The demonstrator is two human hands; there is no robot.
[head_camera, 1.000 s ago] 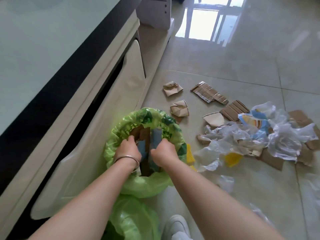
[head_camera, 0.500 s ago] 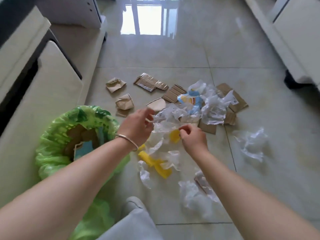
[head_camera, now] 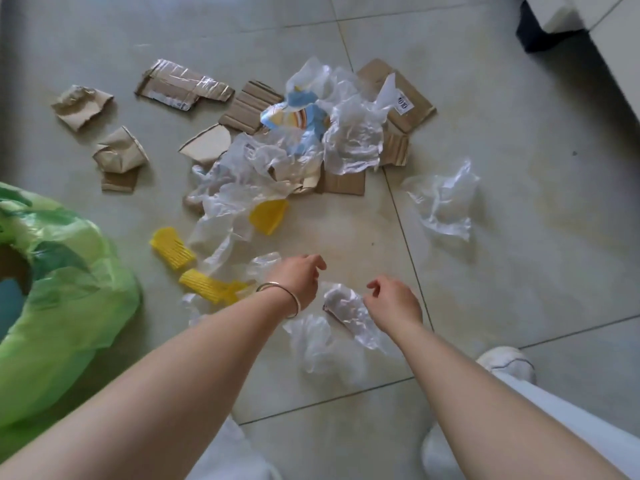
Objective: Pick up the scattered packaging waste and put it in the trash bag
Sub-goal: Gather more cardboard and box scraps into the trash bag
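Both hands low over tiled floor [head_camera: 485,237]. Left hand [head_camera: 298,278] hovers, fingers loosely curled, holding nothing. Right hand [head_camera: 394,303] fingers curled at edge of crumpled clear plastic wrap [head_camera: 343,306]; pinch cannot be confirmed. Wrap's long axis runs diagonally, upper-left to lower-right. Green trash bag [head_camera: 69,292] at left, mouth open.

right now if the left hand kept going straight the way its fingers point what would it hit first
The left hand points up and to the right over bare floor tile; that looks first, though height is unclear. The cardboard scrap lies beyond.
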